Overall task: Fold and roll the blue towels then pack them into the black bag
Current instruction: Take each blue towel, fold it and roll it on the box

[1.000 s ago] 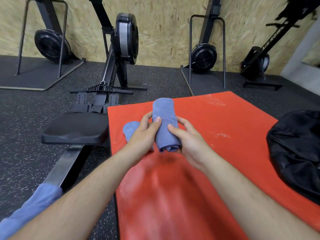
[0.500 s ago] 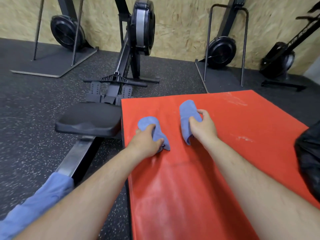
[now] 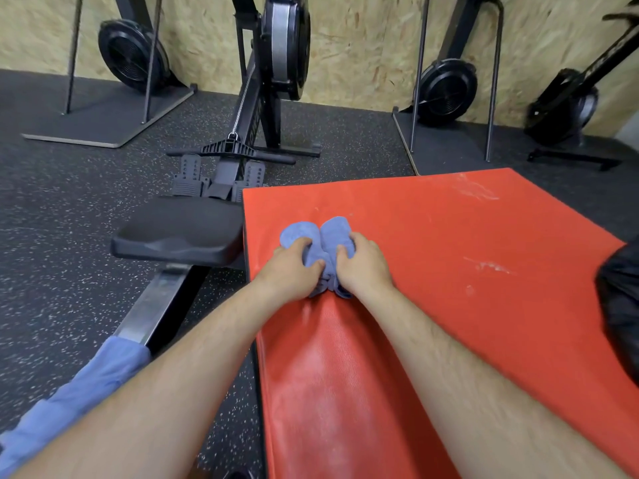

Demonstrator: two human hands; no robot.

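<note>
1. Crumpled blue fabric (image 3: 79,392), nearest, low on the left beside the steel rail (image 3: 155,309); I cannot tell whether it is a towel or clothing.
2. Red padded gym mat (image 3: 449,271), scuffed white in patches, under both bare forearms.
3. Left hand (image 3: 288,271), palm down on the mat, fingers (image 3: 300,242) and thumb curled round the left rolled blue towel (image 3: 295,231).
4. Right hand (image 3: 363,267), palm down, fingers clamped likewise on the right rolled blue towel (image 3: 335,228).
5. The 2 rolls lie side by side on the mat near its left edge, touching along their length, far ends pointing away from the person.
6. Black fabric bag (image 3: 622,305), on the mat's right edge, well apart from the rolls, mostly cut off by the frame.
7. Black moulded rowing-machine seat (image 3: 179,229), on the rail just left of the mat.
8. Black flywheel housing (image 3: 283,46) beyond, on the speckled black rubber floor (image 3: 52,236).
9. Chipboard wall (image 3: 363,46), farthest, with 3 more machines stood against it.
</note>
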